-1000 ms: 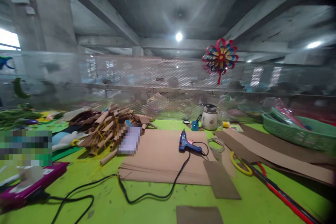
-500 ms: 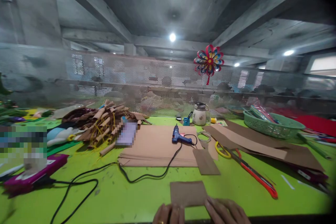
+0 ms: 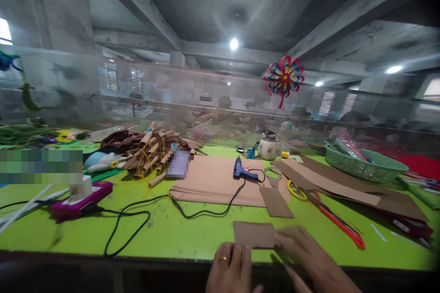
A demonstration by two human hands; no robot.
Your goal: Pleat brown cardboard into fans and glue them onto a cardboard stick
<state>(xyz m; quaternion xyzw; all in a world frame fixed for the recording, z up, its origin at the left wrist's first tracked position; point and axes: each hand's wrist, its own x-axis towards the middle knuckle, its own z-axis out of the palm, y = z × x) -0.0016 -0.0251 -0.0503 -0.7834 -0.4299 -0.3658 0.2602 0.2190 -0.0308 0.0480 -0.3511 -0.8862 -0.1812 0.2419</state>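
Observation:
A small brown cardboard rectangle (image 3: 253, 234) lies near the front edge of the green table. My left hand (image 3: 231, 265), with a ring on one finger, has its fingers curled together at the card's lower left edge. At the right end of the card, my right hand (image 3: 305, 252) reaches in with fingers stretched out and the thumb apart; it is slightly blurred. Its fingertips touch the card's right edge. Just beyond lies another brown cardboard piece (image 3: 277, 202), partly over a stack of tan sheets (image 3: 213, 187). On that stack rests a blue glue gun (image 3: 244, 171).
Yellow-handled scissors (image 3: 297, 191) and a red-orange cutter (image 3: 343, 229) lie on the right, near long brown strips (image 3: 330, 181) and a green basket (image 3: 367, 167). A black cord (image 3: 202, 214) runs left toward a purple power strip (image 3: 80, 201). Rolled brown pieces (image 3: 154, 151) are heaped behind.
The view has tilted down and shifted left, showing more of the table's front edge. Both hands show more fully. My right thumb is now visible apart from its fingers; the card still lies between my hands.

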